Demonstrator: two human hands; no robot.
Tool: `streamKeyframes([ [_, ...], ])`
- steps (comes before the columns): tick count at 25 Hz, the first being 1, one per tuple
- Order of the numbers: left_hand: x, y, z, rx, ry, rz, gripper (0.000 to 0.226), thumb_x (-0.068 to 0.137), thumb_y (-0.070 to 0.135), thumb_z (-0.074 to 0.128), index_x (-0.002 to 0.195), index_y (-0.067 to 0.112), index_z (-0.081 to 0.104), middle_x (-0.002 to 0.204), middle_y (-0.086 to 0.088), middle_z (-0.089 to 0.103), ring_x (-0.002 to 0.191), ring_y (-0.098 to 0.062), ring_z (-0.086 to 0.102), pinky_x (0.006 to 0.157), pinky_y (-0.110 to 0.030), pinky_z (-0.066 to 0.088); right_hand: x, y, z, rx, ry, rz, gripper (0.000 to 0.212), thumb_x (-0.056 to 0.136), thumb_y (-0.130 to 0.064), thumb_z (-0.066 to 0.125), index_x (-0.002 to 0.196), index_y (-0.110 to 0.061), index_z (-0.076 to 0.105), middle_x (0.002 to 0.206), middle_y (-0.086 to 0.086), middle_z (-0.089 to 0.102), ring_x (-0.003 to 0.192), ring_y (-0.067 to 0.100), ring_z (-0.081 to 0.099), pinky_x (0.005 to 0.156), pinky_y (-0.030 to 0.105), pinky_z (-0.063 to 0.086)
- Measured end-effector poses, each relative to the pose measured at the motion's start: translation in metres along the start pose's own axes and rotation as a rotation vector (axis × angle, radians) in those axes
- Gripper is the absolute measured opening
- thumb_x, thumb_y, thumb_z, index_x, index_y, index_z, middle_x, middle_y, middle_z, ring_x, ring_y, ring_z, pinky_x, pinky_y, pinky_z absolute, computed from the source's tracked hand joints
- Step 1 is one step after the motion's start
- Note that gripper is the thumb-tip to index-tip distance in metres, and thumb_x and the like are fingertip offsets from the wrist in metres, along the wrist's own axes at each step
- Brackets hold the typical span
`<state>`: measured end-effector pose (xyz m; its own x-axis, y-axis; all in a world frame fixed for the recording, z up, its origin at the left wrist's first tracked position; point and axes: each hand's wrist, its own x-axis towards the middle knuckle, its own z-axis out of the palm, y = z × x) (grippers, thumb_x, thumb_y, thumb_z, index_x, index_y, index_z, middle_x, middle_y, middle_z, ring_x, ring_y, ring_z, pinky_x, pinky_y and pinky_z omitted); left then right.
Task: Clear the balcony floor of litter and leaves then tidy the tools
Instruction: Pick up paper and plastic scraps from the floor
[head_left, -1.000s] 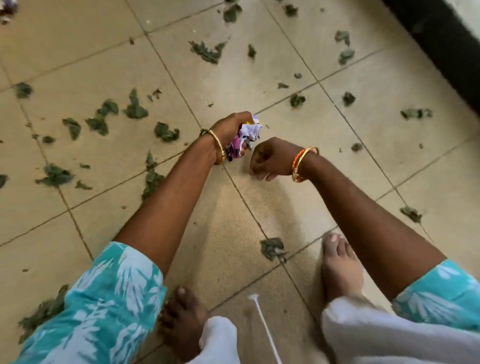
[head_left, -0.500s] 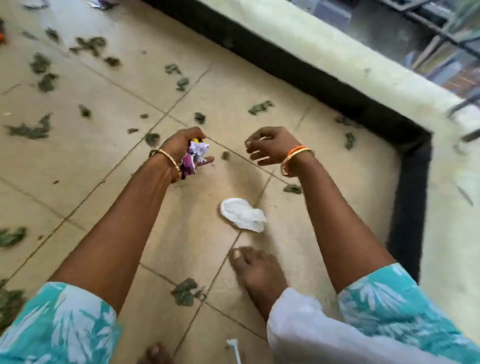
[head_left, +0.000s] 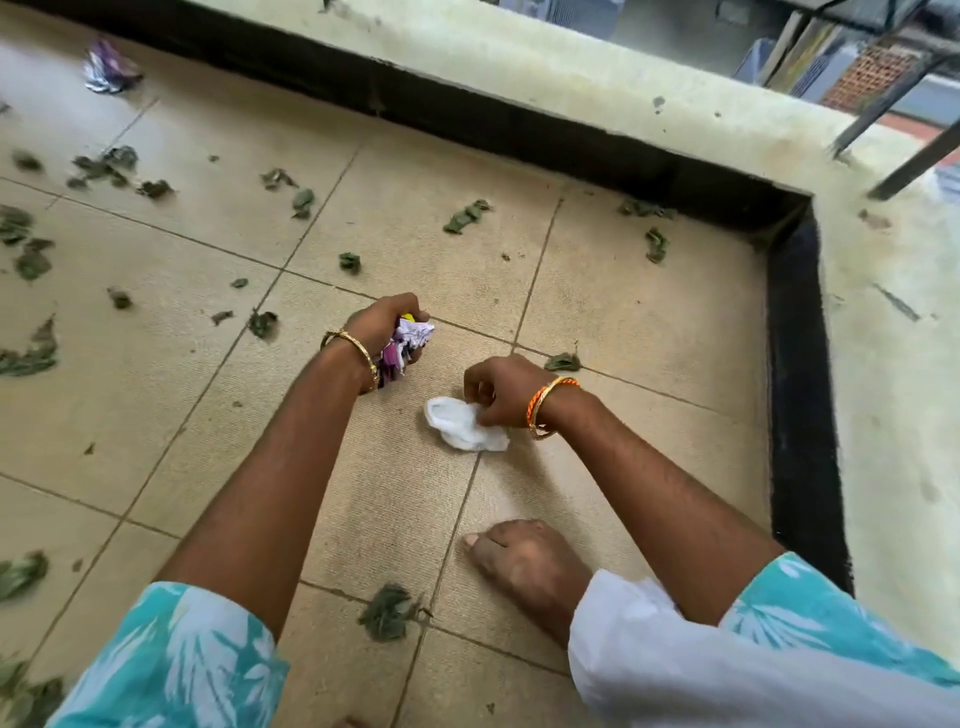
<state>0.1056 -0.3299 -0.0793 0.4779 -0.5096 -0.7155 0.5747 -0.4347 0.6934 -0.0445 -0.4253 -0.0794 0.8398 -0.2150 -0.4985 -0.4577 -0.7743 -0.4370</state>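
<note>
— Near frame centre, how far along is she?
— Early, likely. Her left hand (head_left: 385, 325) grips crumpled wrappers (head_left: 407, 343); her right hand (head_left: 501, 392) pinches a soft white tissue (head_left: 457, 423) lying on the ribbed tile.
— What's left?
— Dry curled leaves (head_left: 465, 215) everywhere, and a shiny wrapper (head_left: 110, 66) upper left.

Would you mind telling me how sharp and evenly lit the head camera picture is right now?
Head view: soft, even daylight with only faint shadows and no glare; the left hand with its wrappers, the right hand and the white paper are fairly sharp; leaves at the left edge are smeared by motion blur; the wide lens bends the parapet ledge.
</note>
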Motion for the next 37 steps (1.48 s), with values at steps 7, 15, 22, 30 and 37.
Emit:
streamKeyframes([
  [7, -0.019, 0.004, -0.037, -0.063, -0.039, 0.107, 0.025, 0.092, 0.017, 0.047, 0.079, 0.017, 0.069, 0.083, -0.013, 0.06, 0.039, -0.011, 0.052, 0.04, -0.011, 0.038, 0.04, -0.021, -0.044, 0.793, 0.33, 0.085, 0.028, 0.076, 0.009, 0.066, 0.081, -0.014, 0.05, 0.075, 0.014, 0.062, 0.058, 0.026, 0.064, 0.055, 0.037, 0.058],
  [15, -0.032, 0.006, -0.087, -0.058, 0.107, 0.299, 0.041, 0.051, 0.02, 0.064, 0.09, 0.008, 0.061, 0.087, -0.018, 0.054, 0.074, -0.027, 0.051, 0.067, -0.035, 0.042, 0.089, -0.096, -0.032, 0.848, 0.088, -0.153, 0.017, 0.087, 0.007, 0.055, 0.099, 0.0, 0.064, 0.07, 0.007, 0.061, 0.053, 0.008, 0.059, 0.05, 0.019, 0.051],
  [22, -0.032, -0.012, -0.14, -0.238, 0.555, 0.222, 0.014, 0.081, 0.009, 0.06, 0.068, 0.01, 0.055, 0.064, -0.006, 0.051, 0.045, -0.016, 0.047, 0.038, -0.014, 0.035, 0.131, -0.146, -0.021, 0.733, 0.003, -0.216, 0.018, 0.086, -0.002, 0.059, 0.102, -0.008, 0.065, 0.076, 0.002, 0.061, 0.068, 0.013, 0.058, 0.059, 0.024, 0.055],
  [30, -0.021, -0.002, -0.213, -0.435, 0.61, 0.112, 0.037, 0.075, 0.028, 0.071, 0.103, 0.003, 0.066, 0.077, -0.014, 0.062, 0.05, -0.022, 0.053, 0.051, -0.025, 0.041, 0.201, -0.228, -0.016, 0.621, -0.166, -0.454, 0.016, 0.085, -0.001, 0.061, 0.095, -0.013, 0.066, 0.073, 0.002, 0.059, 0.065, 0.013, 0.059, 0.058, 0.026, 0.053],
  [37, -0.02, 0.004, -0.262, -0.678, 0.564, 0.166, 0.036, 0.062, 0.027, 0.065, 0.092, 0.008, 0.065, 0.076, -0.01, 0.062, 0.045, -0.018, 0.055, 0.044, -0.018, 0.04, 0.235, -0.286, -0.002, 0.647, -0.311, -0.382, 0.009, 0.086, -0.001, 0.059, 0.093, -0.005, 0.063, 0.071, 0.005, 0.061, 0.06, 0.014, 0.056, 0.052, 0.021, 0.052],
])
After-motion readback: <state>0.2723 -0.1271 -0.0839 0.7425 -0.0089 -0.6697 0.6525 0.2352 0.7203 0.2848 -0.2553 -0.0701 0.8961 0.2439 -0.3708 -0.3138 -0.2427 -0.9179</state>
